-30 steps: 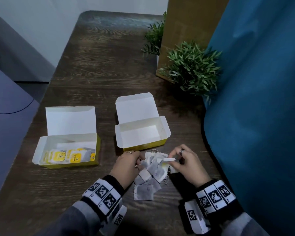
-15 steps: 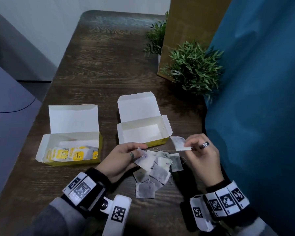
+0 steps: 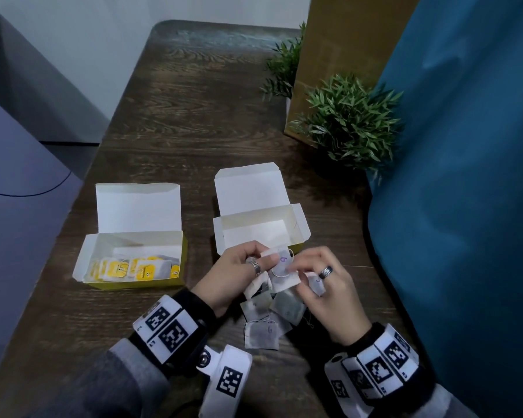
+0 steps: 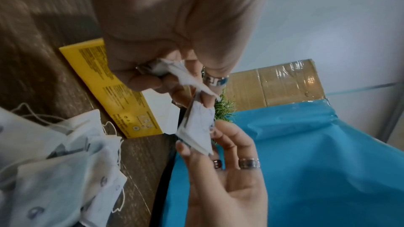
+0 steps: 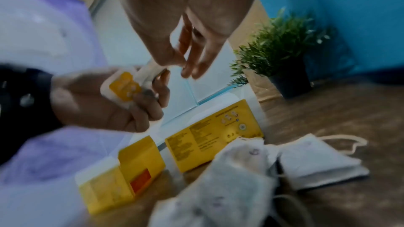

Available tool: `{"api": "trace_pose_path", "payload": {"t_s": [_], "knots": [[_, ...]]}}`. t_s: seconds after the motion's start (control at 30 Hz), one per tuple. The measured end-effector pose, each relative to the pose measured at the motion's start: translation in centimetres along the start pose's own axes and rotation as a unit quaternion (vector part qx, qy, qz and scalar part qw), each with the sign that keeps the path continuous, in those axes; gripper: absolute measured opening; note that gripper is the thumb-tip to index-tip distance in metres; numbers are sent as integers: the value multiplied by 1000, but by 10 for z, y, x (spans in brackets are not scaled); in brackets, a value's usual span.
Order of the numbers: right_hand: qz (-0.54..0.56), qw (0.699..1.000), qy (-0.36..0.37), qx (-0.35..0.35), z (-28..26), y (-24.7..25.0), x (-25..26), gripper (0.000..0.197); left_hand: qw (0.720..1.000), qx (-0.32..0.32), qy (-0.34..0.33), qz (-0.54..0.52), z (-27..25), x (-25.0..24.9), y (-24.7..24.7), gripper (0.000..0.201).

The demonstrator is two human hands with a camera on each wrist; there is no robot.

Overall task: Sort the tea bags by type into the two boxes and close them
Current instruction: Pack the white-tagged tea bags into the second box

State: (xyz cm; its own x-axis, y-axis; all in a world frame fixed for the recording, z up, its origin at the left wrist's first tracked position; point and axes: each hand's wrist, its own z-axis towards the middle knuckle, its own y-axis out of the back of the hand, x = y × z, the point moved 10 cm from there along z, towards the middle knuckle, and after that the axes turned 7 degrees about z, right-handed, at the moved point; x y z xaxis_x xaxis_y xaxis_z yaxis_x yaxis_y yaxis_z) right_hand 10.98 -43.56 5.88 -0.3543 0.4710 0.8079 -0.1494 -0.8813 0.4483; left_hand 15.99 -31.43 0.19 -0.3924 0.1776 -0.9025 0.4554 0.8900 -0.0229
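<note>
Both hands have come together since the earlier frame: left hand [image 3: 236,274] and right hand [image 3: 325,285] pinch one tea bag [image 3: 281,263] above the pile [image 3: 266,315]. Left box [image 3: 133,267] holds yellow-tagged bags, right box [image 3: 260,233] looks empty, both open. Far bench [image 3: 194,116] offers room; the pile sits near the right edge.

1. Table [image 3: 169,122]: dark wood grain, matt, a bit rough-looking.
2. Boxes [image 3: 139,285] [image 3: 296,233]: thin card, plain white matt inside, yellow printed outside with a slight sheen.
3. Tea bags [image 3: 261,334]: soft, thin filter paper, greyish, with white cotton-like strings.
4. Left box bags [image 3: 145,268]: paper with yellow printed labels.
5. Rings [image 3: 326,271]: shiny metal.
6. Cuffs [image 3: 166,327]: black fabric, matt printed marker tiles.
7. Blue sheet [image 4: 306,161]: smooth, plasticky gloss.
8. Carton [image 4: 284,84]: brown cardboard, glossy clear tape.
</note>
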Motion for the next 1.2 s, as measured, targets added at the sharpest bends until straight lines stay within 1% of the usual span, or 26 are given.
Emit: {"api": "trace_pose_path", "payload": {"t_s": [0.03,0.07,0.13,0.17,0.2,0.27,0.33,0.43,0.5,0.53,0.57,0.6,0.63,0.67,0.7,0.73,0.77,0.83,0.87,0.9,0.97,1.0,1.07,1.1,1.17,1.2], "knots": [[63,996,-69,8,2,-1,-11,36,1000,-8,-10,9,0,-1,3,12],[155,976,-150,16,1,-5,-22,36,1000,-13,-20,18,-1,-2,6,11],[336,897,-283,38,-1,-20,-36,30,999,-19,-37,35,-2,-5,8,9],[376,868,-319,54,-1,-26,-37,28,998,-25,-45,42,-2,-7,10,9],[370,863,-334,83,2,-32,-37,27,997,-31,-52,45,-2,-9,12,9],[281,892,-320,154,13,-42,-33,26,997,-39,-57,44,-1,-11,17,11],[216,908,-306,186,24,-49,-34,28,996,-50,-56,49,1,-12,23,13],[193,913,-320,162,43,-48,-42,24,991,-100,-73,56,5,-18,41,18],[176,917,-316,166,53,-51,-43,17,983,-133,-95,79,7,-25,54,19],[161,924,-306,164,60,-52,-42,15,979,-142,-104,99,7,-28,58,18],[140,937,-286,146,69,-49,-42,13,975,-150,-110,120,8,-31,62,18],[107,953,-264,106,79,-40,-45,13,971,-160,-110,137,8,-31,65,20],[61,966,-247,57,90,-28,-50,17,967,-171,-107,154,8,-31,69,21],[-4,970,-242,21,101,-17,-60,26,963,-180,-101,176,9,-30,72,21],[-74,964,-256,17,110,-11,-73,39,956,-187,-95,205,9,-28,74,21],[-130,947,-290,46,117,-10,-89,54,948,-193,-88,237,9,-26,76,19],[-155,927,-329,91,121,-15,-105,69,942,-196,-80,261,10,-23,78,17],[-130,898,-386,168,125,-31,-127,90,938,-194,-70,278,13,-15,81,19],[-102,893,-400,179,126,-37,-133,93,940,-187,-64,277,15,-9,82,21],[-76,895,-405,172,129,-39,-138,93,943,-182,-56,274,16,-4,82,22],[-51,901,-405,145,130,-39,-143,85,944,-176,-36,278,16,5,82,19],[-48,904,-400,143,130,-38,-144,76,943,-176,-31,280,15,8,82,16],[-18,916,-368,159,127,-40,-141,42,945,-178,-35,273,14,9,85,15],[17,927,-340,159,125,-40,-135,26,946,-180,-39,266,13,8,86,16],[77,944,-286,145,120,-35,-124,32,948,-173,-36,263,12,8,87,9],[99,948,-267,140,116,-34,-118,33,948,-167,-31,271,12,9,86,14]]}}
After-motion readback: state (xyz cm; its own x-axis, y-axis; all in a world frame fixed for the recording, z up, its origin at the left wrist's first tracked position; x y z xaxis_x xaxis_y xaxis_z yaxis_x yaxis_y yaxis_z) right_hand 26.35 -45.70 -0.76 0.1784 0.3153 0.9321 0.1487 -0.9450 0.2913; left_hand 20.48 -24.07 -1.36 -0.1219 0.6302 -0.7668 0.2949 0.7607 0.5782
